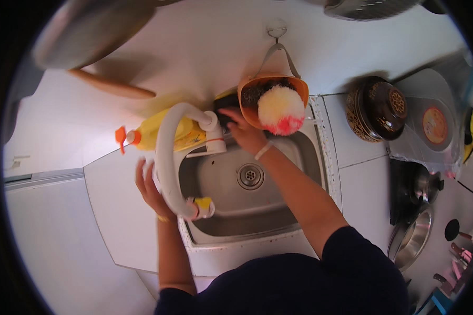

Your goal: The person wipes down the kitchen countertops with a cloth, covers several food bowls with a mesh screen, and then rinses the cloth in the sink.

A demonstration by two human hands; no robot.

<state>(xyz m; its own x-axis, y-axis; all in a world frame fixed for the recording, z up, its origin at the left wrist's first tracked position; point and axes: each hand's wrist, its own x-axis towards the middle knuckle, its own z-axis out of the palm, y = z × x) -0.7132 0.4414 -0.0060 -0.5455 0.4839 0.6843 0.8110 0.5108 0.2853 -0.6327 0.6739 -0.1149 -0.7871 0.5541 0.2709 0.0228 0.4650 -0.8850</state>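
My left hand, its fingers stretched out and apart, is over the white counter just left of the white faucet. It holds nothing that I can see. My right hand reaches across the stainless steel sink to its back edge, fingers extended. Close to those fingers is a dark object with a yellow part; whether they touch it I cannot tell. Behind the faucet lies or leans a yellow bottle with an orange pump top. The sink holds only its drain strainer and small specks.
An orange holder with a fluffy white-and-pink brush head hangs from a wall hook above my right hand. A dark patterned lidded bowl stands right of the sink. Further right are a metal basin and several knives.
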